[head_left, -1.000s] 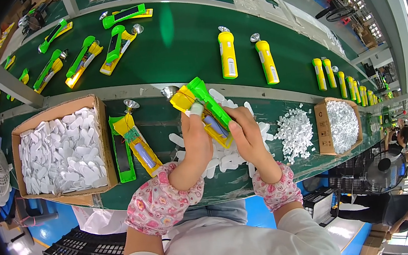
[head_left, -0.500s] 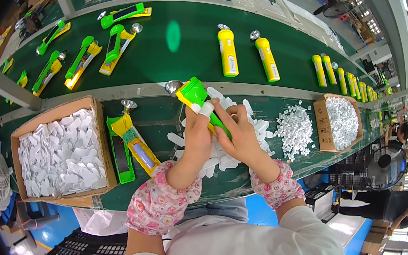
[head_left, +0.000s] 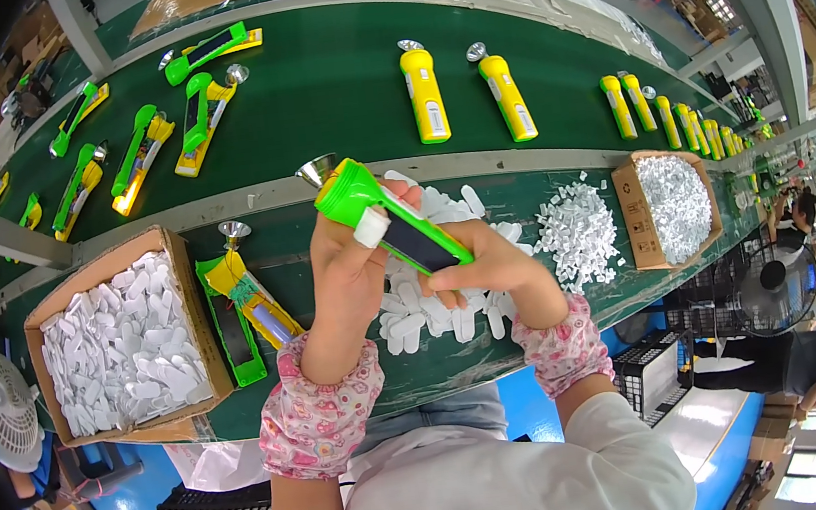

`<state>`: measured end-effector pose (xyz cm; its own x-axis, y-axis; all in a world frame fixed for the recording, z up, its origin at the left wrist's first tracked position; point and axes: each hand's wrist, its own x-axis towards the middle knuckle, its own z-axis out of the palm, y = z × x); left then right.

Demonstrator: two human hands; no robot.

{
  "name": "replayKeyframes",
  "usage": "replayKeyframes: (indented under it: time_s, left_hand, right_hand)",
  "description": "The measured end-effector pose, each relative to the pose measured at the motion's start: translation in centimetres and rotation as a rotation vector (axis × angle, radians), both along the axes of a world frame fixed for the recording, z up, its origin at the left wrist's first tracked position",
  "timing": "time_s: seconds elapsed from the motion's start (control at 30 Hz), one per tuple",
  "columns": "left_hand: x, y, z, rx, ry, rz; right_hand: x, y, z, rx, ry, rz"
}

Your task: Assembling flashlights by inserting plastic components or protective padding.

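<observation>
Between my left hand, wrapped round its head end, and my right hand, closed on its tail, I hold the green-and-yellow flashlight over the white strips, probably so its halves don't part.

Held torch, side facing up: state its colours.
The torch is bright green there, with a dark panel; best seen in the head view.
</observation>
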<state>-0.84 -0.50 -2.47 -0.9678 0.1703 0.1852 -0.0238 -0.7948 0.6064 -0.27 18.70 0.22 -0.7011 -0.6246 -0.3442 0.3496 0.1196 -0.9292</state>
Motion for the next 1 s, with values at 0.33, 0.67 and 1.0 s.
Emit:
replayKeyframes:
  time_s: [0.33, 0.67, 1.0]
  left_hand:
    - [-0.2, 1.7, -2.4, 0.27, -0.429, -0.302]
    - [-1.4, 0.2, -2.5, 0.479, -0.372, -0.416]
    - [0.5, 3.8, -2.8, 0.268, -0.453, -0.298]
  right_hand:
    - [0.2, 4.8, -0.2, 0.367, 0.92, -0.228]
    - [-7.2, 23.6, -9.6, 1.787, 0.894, -0.667]
    - [-6.0, 29.0, -10.9, 1.255, 1.037, -0.564]
